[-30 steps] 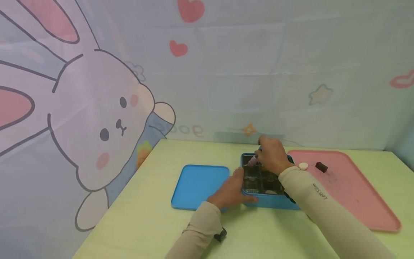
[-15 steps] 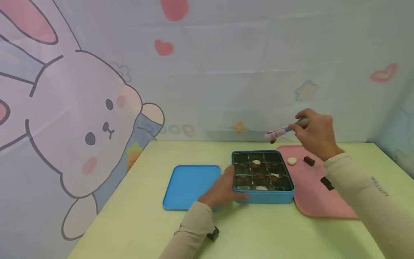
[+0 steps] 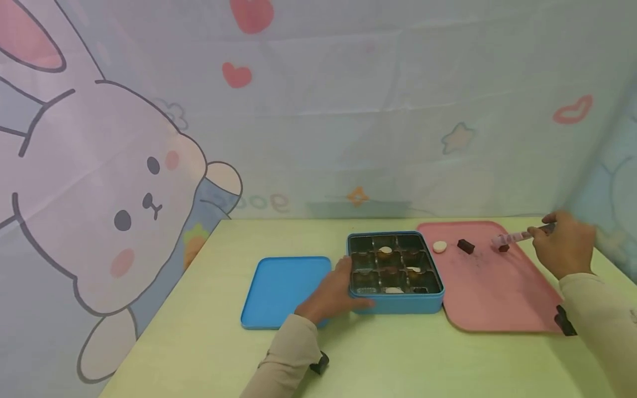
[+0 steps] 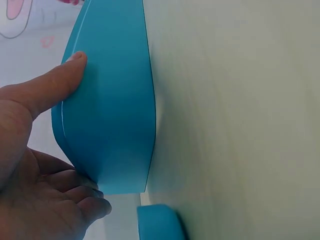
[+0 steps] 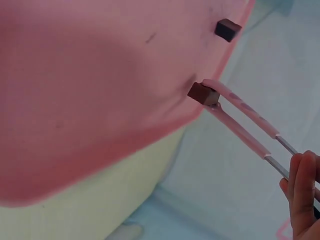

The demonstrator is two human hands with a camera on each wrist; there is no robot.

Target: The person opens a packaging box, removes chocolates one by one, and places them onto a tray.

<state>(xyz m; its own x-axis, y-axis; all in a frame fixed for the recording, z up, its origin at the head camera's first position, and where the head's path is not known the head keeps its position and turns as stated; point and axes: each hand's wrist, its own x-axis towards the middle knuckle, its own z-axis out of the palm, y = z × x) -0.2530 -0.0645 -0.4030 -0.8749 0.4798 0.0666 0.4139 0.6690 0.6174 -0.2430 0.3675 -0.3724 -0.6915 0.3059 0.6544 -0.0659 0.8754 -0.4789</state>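
My left hand (image 3: 330, 293) grips the near left corner of a blue box (image 3: 398, 305), thumb on the front wall, fingers at the left side. In the left wrist view the thumb (image 4: 55, 85) lies against the blue box wall (image 4: 112, 110). The box is divided into several compartments, some with white or dark pieces. Over the pink tray (image 3: 492, 318), my right hand (image 3: 567, 246) holds tongs (image 3: 517, 237) with pink tips. The right wrist view shows a brown chocolate block (image 5: 203, 93) between the tongs' tips; whether it touches the tray I cannot tell.
A blue lid (image 3: 286, 290) lies left of the box. On the tray are a white round piece (image 3: 439, 246) and a dark block (image 3: 466, 246), with crumbs beside it. A printed cloth wall (image 3: 318, 110) stands behind the table.
The right hand has lifted the tongs out of the box with a brown block between the tips and moved right over the tray. The left hand stays on the box; the view has turned right.
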